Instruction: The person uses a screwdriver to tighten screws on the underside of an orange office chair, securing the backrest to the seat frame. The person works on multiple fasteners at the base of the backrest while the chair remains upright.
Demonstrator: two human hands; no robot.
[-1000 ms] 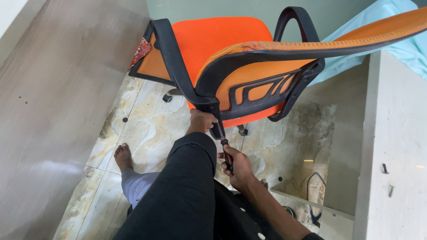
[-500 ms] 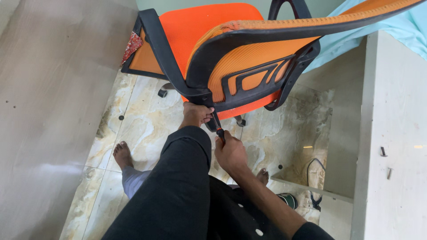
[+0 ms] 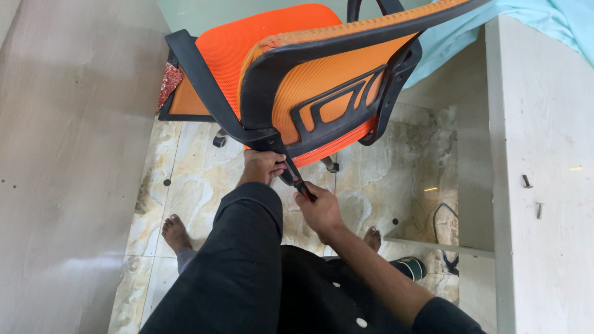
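An orange mesh office chair [image 3: 322, 86] with a black plastic frame stands in front of me, its back towards me. My left hand [image 3: 263, 166] grips the black frame at the lower left corner of the backrest. My right hand [image 3: 318, 210] is closed round a screwdriver [image 3: 300, 184] with a red and black handle, its tip set against the frame joint just right of my left hand. My left arm wears a long black sleeve.
Marble-patterned tiles [image 3: 396, 179] lie below the chair. My bare feet [image 3: 176, 232] rest on them. A pale wall panel [image 3: 68, 161] runs along the left, a white desk side [image 3: 538, 185] along the right. A black cable [image 3: 442, 229] lies under the desk. Light blue cloth [image 3: 532, 18] covers the desk top.
The view has shifted so the chair sits higher and more central. Both hands stay at the backrest's lower corner, with my right hand and the screwdriver drawn closer to the joint.
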